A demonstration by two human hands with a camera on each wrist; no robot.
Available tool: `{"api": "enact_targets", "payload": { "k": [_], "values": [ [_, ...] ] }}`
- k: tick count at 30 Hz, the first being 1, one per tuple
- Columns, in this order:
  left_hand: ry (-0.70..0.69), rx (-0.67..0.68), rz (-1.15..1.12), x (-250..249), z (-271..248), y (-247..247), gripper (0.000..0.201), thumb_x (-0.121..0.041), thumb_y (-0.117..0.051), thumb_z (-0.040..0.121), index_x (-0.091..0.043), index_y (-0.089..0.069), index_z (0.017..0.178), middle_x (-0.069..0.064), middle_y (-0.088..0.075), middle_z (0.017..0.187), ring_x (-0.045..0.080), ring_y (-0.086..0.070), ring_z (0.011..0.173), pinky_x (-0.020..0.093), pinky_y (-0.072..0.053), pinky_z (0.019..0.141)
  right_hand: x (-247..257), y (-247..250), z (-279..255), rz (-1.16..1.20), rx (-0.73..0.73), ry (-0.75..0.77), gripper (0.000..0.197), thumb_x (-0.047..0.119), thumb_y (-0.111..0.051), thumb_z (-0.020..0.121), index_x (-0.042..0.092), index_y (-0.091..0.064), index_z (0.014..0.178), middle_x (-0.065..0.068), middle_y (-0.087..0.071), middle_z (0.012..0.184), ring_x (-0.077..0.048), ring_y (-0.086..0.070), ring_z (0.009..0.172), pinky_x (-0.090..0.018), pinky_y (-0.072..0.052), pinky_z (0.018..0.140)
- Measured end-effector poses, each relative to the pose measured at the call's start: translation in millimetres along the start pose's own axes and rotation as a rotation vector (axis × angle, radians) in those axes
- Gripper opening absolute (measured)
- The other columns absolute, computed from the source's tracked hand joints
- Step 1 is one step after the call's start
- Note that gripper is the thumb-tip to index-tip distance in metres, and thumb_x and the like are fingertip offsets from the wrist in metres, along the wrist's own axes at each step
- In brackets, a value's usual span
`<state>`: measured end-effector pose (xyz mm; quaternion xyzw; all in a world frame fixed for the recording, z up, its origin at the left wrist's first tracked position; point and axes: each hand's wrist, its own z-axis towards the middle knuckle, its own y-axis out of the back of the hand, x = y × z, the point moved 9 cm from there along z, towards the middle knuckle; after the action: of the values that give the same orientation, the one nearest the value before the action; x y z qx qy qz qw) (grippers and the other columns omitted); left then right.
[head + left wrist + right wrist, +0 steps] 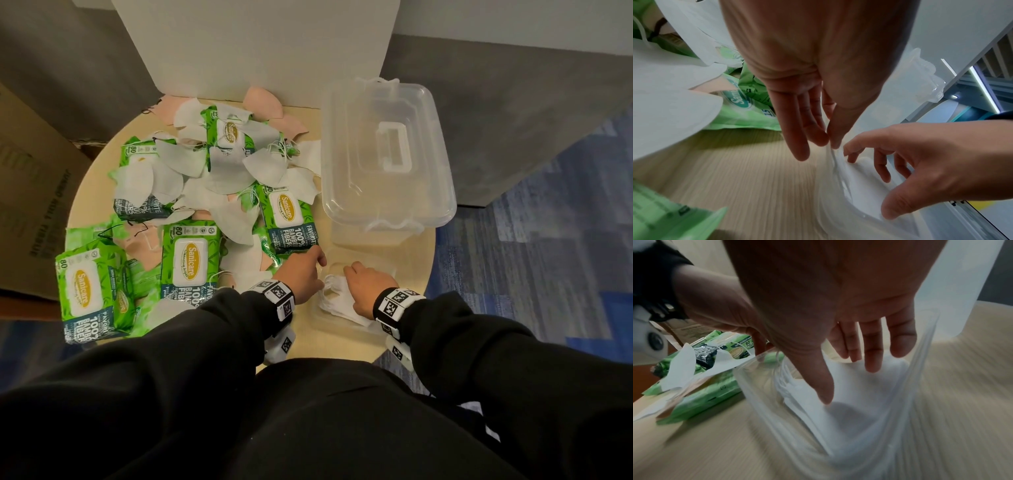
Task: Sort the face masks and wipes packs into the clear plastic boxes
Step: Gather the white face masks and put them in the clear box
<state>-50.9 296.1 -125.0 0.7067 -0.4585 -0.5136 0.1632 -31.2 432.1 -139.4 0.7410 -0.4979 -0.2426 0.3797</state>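
Both hands inside the small clear plastic box: left hand pinches the white folded masks' loops; right hand presses them, fingers straight (snagged loops could drag masks out).

Bare table lies right of the near open box; the lidded box blocks the far right, the pile of masks and wipes packs the left.

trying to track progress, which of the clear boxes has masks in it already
The open clear box nearest the person, under both hands, holds white masks. The lidded box behind it shows none inside.
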Motion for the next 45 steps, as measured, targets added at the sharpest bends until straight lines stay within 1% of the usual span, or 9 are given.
{"api": "enact_targets", "payload": {
  "k": [8, 16, 22, 26, 31, 36, 38, 42, 45],
  "values": [
    [-0.004, -0.005, 0.009, -1, -1, 0, 0.04, -0.012, -0.077, 0.084, -0.022, -0.054, 0.114, -0.001, -0.067, 0.083, 0.02, -0.064, 0.081, 0.039, -0.056, 0.077, -5, -5, 4, 0.057, -0.008, 0.001, 0.087, 0.053, -0.085, 0.069, 0.015, -0.043, 0.134, -0.006, -0.048, 0.128, -0.03, -0.062, 0.103, -0.038, -0.049, 0.073],
    [-0.011, -0.05, -0.102, 5, -2, 8, 0.026, -0.033, -0.073, 0.092, -0.023, -0.055, 0.108, 0.002, -0.068, 0.083, 0.022, -0.066, 0.074, 0.038, -0.056, 0.072, -12, 7, 2, 0.278, -0.077, -0.016, 0.072, 0.037, -0.08, 0.079, 0.022, -0.044, 0.139, -0.002, -0.047, 0.135, -0.029, -0.063, 0.104, -0.04, -0.054, 0.081],
    [0.024, -0.183, -0.085, 39, -19, 62, 0.004, -0.027, -0.071, 0.092, -0.027, -0.068, 0.09, -0.009, -0.069, 0.085, 0.013, -0.064, 0.076, 0.032, -0.052, 0.073, 13, 50, 5, 0.57, -0.205, 0.075, 0.025, 0.037, -0.071, 0.087, 0.028, -0.064, 0.109, 0.009, -0.067, 0.094, -0.017, -0.064, 0.09, -0.035, -0.052, 0.083],
    [0.135, -0.249, -0.11, 94, -44, 108, 0.005, -0.025, -0.075, 0.088, -0.028, -0.07, 0.087, -0.006, -0.07, 0.083, 0.015, -0.066, 0.073, 0.033, -0.056, 0.071, 57, 73, 14, 0.717, -0.236, 0.165, 0.016, 0.027, -0.075, 0.084, 0.024, -0.07, 0.099, 0.009, -0.069, 0.082, -0.011, -0.064, 0.076, -0.034, -0.055, 0.08],
    [0.154, -0.201, 0.011, 138, -82, 137, 0.01, -0.028, -0.08, 0.082, -0.027, -0.072, 0.087, -0.007, -0.069, 0.081, 0.015, -0.064, 0.078, 0.036, -0.054, 0.072, 108, 47, 37, 0.868, 0.058, -0.013, 0.026, 0.021, -0.077, 0.085, 0.015, -0.061, 0.104, -0.011, -0.072, 0.084, -0.027, -0.075, 0.07, -0.036, -0.059, 0.054],
    [0.016, 0.008, 0.183, 137, -102, 115, 0.015, -0.03, -0.078, 0.085, -0.026, -0.072, 0.098, -0.009, -0.068, 0.086, 0.018, -0.067, 0.085, 0.027, -0.044, 0.066, 138, 25, 42, 0.911, 0.192, -0.155, 0.029, 0.019, -0.078, 0.088, 0.014, -0.049, 0.09, -0.012, -0.067, 0.09, -0.034, -0.071, 0.07, -0.027, -0.048, 0.039],
    [-0.068, 0.115, 0.347, 134, -105, 104, 0.022, -0.031, -0.076, 0.086, -0.027, -0.07, 0.107, -0.008, -0.067, 0.093, 0.02, -0.066, 0.091, 0.028, -0.043, 0.068, 137, 21, 46, 0.951, 0.119, -0.235, 0.037, 0.013, -0.081, 0.083, 0.013, -0.049, 0.102, -0.013, -0.069, 0.094, -0.036, -0.073, 0.072, -0.026, -0.047, 0.036],
    [-0.318, 0.222, 0.656, 132, -118, 84, 0.035, -0.037, -0.082, 0.078, -0.029, -0.07, 0.109, -0.002, -0.067, 0.107, 0.026, -0.063, 0.101, 0.037, -0.052, 0.078, 126, 21, 51, 1.074, -0.004, -0.357, 0.04, 0.006, -0.082, 0.073, 0.02, -0.057, 0.101, -0.013, -0.072, 0.093, -0.029, -0.072, 0.073, -0.041, -0.06, 0.058],
    [-0.448, 0.18, 0.803, 136, -126, 88, 0.041, -0.038, -0.085, 0.072, -0.034, -0.072, 0.11, 0.0, -0.06, 0.111, 0.027, -0.055, 0.104, 0.04, -0.046, 0.081, 128, 36, 49, 1.134, -0.037, -0.294, 0.023, 0.008, -0.085, 0.073, 0.021, -0.07, 0.083, -0.009, -0.076, 0.087, -0.023, -0.07, 0.072, -0.033, -0.056, 0.057]
  ]
}}
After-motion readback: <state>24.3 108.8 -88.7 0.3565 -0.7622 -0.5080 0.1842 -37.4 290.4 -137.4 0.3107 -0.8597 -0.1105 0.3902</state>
